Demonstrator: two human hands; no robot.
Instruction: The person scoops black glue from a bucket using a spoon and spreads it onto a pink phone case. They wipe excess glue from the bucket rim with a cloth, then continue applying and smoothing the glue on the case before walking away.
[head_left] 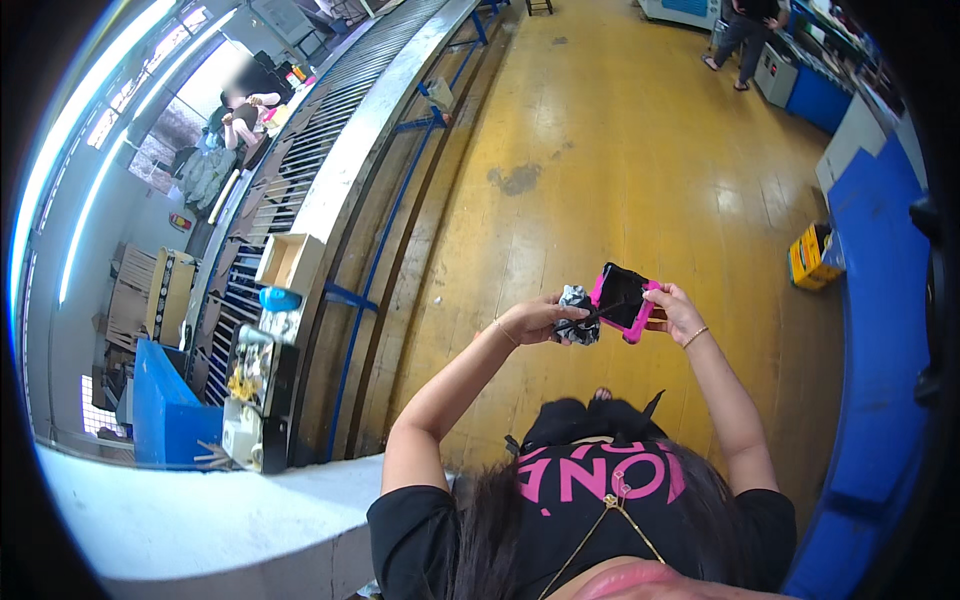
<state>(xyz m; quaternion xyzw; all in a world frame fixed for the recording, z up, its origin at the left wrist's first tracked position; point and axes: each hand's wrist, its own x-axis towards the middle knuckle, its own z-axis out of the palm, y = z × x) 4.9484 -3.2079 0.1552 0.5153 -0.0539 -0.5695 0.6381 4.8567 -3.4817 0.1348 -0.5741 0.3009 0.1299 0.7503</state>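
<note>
Both forearms raised ahead, elbows bent, left hand (pixel 535 322) closed, right hand (pixel 677 312) cupped

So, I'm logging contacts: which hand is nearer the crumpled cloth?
Left. The left hand grips the cloth against the pink-cased device; the right hand holds the device's far side, away from the cloth.

floor (pixel 620 150): worn yellow boards, seen beneath both grips; a dark stain (pixel 518 180) is seen well beyond them.
crate (pixel 808 258): yellow, set on the floor, right of the right grip (pixel 676 312).
table (pixel 200 510): pale, lower left of the left grip (pixel 535 322).
</note>
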